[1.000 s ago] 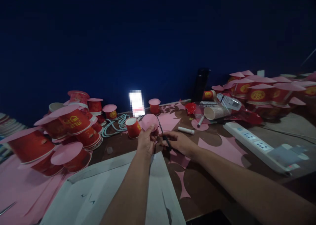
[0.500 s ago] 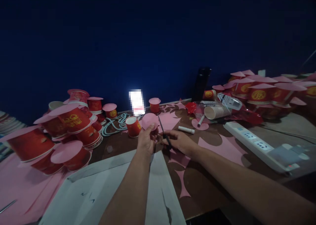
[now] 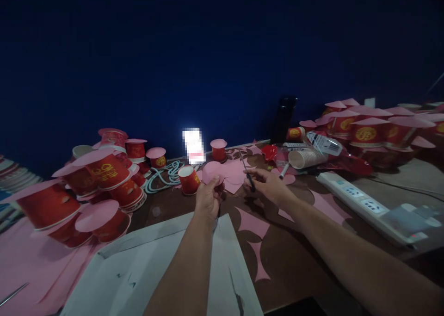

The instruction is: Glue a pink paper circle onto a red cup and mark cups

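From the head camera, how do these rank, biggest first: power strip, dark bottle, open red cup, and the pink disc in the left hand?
1. Power strip
2. Dark bottle
3. Open red cup and pink disc, in the left hand: too alike to rank.

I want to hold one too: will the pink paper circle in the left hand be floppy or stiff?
The pink circle looks thin, so it's probably very light. It sticks out past the left hand's thumb without drooping, so it may be a bit stiff. Being just paper, it could crease if squeezed.
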The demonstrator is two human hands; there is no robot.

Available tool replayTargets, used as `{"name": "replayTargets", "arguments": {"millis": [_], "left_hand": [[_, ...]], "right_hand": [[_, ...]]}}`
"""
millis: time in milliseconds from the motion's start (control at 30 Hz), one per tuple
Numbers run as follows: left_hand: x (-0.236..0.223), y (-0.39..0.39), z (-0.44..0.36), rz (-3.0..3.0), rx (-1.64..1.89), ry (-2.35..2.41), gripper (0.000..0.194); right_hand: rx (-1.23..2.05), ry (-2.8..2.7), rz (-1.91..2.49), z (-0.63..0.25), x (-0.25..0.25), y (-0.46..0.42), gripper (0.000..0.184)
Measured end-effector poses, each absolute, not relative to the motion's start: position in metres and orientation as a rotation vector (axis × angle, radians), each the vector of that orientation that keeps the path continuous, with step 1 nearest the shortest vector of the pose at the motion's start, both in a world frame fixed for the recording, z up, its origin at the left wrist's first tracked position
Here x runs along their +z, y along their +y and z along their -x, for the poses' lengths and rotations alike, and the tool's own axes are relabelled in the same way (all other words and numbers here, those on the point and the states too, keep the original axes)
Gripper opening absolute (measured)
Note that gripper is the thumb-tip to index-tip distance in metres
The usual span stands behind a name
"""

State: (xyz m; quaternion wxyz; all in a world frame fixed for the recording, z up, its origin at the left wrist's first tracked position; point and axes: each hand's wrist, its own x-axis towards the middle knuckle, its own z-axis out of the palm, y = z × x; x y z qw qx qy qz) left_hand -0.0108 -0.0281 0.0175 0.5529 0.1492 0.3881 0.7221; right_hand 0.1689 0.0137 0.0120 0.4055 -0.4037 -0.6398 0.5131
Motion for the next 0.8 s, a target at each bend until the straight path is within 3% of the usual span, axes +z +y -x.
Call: {"name": "replayTargets", "arguments": {"millis": [133,267,400,567,800], "left_hand": [[0.018,-0.03,0.01,-0.368,1.658,0.984,0.044],[0.017,-0.028,0.01,-0.366,1.698,0.948,0.039],[0.014,-0.025,0.01,-0.426,1.762,0.878,0.034],[0.014,-0.027,0.01,-0.469,1.719,0.852,0.038],[0.016,-0.028,0.01,-0.467,1.706,0.841,0.037]], "right_hand": [[1.173,-1.724,1.094,-0.17,0.012,0.014,0.045],[0.571,-1.916,1.209,-0.182,0.022,0.017,0.037],[0.249,-2.083,1.545,-0.197,0.031,0.02,0.036],[0.267,-2.114,1.821,-0.202,0.033,0.023,0.035],[0.419,-2.085,1.794,-0.205,0.026,0.03,0.036]]}}
